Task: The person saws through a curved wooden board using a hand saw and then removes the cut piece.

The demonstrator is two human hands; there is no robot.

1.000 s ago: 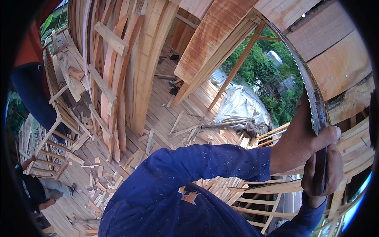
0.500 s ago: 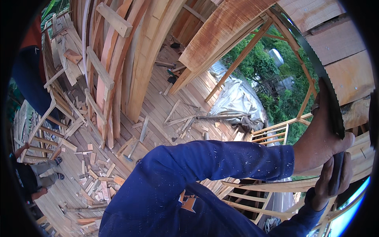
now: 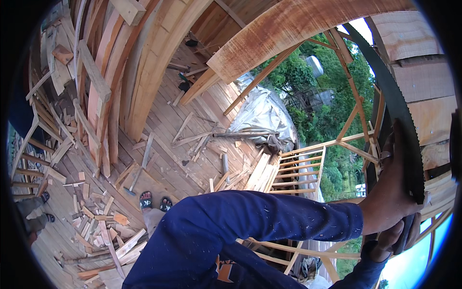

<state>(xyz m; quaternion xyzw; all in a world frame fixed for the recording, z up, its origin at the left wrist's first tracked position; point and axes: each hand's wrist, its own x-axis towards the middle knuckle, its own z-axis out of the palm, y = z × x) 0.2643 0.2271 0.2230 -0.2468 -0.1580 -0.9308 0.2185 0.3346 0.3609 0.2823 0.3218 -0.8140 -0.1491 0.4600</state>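
A handsaw [image 3: 406, 139] with a long, dark, toothed blade runs down the right side, its teeth toward a stack of nailed wooden planks [image 3: 423, 79]. Whether the teeth touch the wood, I cannot tell. My left hand [image 3: 387, 180] grips the saw at the wide end of the blade, fingers reaching up along it and partly hidden behind it. Just below, my right hand [image 3: 397, 236] is closed around the dark handle. A long blue sleeve [image 3: 269, 214] covers my left arm and crosses the lower middle.
A broad reddish board [image 3: 293, 29] stretches overhead. Tall timbers [image 3: 149, 67] lean at the upper left. Offcuts [image 3: 103, 219] and a hammer [image 3: 130, 189] lie on the plank floor. Sandalled feet [image 3: 155, 201] show beside my sleeve; another person's legs [image 3: 33, 212] stand far left. A silver tarp [image 3: 264, 113] lies near wooden railings.
Both hands and the handsaw sit lower in the picture. The surroundings have shifted left as the view turned, and the sandalled feet beside my sleeve have come into sight.
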